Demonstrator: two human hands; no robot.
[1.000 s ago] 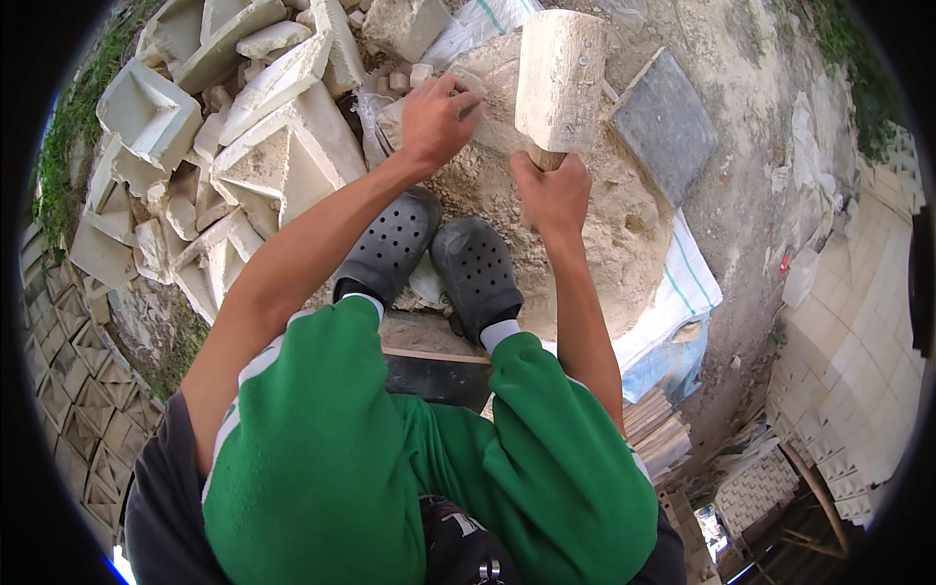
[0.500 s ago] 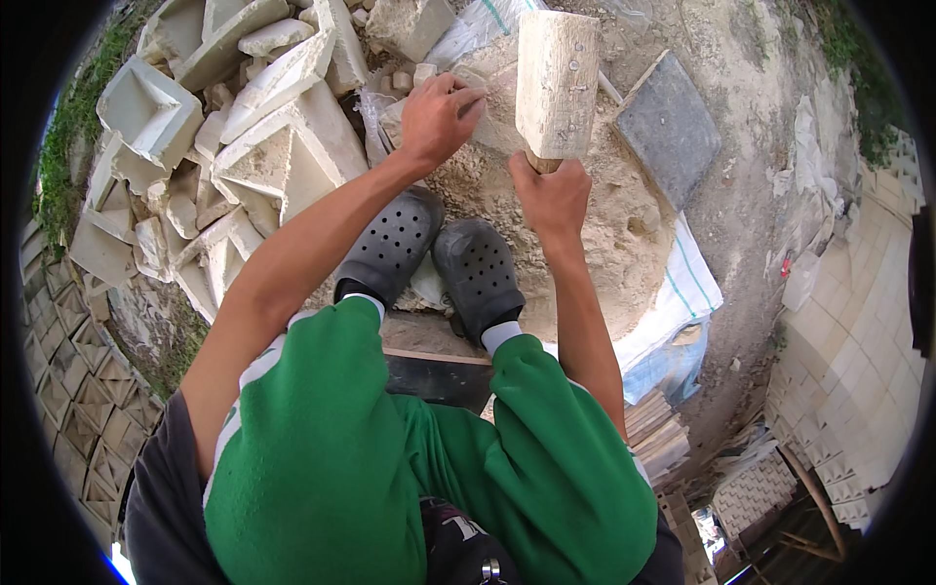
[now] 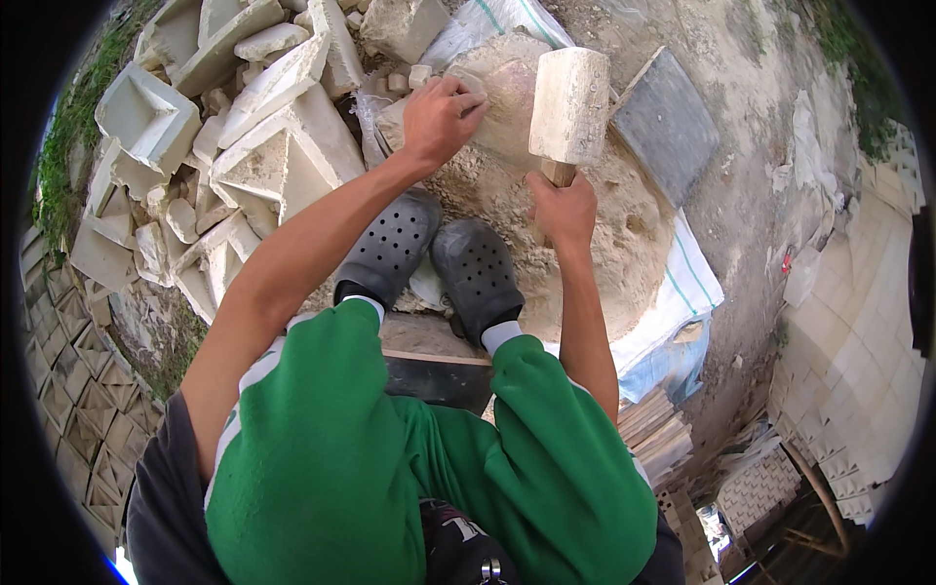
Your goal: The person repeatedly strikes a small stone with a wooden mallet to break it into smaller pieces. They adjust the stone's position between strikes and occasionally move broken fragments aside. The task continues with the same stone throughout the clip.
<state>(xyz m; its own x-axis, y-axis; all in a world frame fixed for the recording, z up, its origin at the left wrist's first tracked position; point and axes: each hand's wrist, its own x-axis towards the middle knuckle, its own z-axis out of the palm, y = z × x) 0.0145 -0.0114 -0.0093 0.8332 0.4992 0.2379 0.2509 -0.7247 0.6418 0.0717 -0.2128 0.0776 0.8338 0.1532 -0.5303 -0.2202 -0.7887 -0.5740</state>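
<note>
My right hand (image 3: pixel 567 207) is wrapped round the short handle of a mallet. The mallet (image 3: pixel 571 105) has a thick, pale, dust-covered head, held over a mound of crumbled pale rubble (image 3: pixel 595 258). To the left, my left hand (image 3: pixel 441 119) is closed with its fingers curled down over the far part of the mound. What those fingers hold, if anything, is hidden beneath them. Beside that hand lie small pale chunks (image 3: pixel 419 76) and a crumpled clear plastic piece. The mound rests on a white woven sack (image 3: pixel 697 263) with green stripes.
Broken pale angular blocks (image 3: pixel 283 161) are heaped at the left. A dark grey square slab (image 3: pixel 668 127) lies right of the mallet. My grey clogs (image 3: pixel 478 273) stand at the mound's near edge. Pale stacked blocks (image 3: pixel 848 341) line the far right, and more blocks (image 3: pixel 73 390) the left.
The mallet has come down toward the mound and slightly right, its head now showing smaller. My right hand has moved a little nearer to me. My left hand has hardly moved.
</note>
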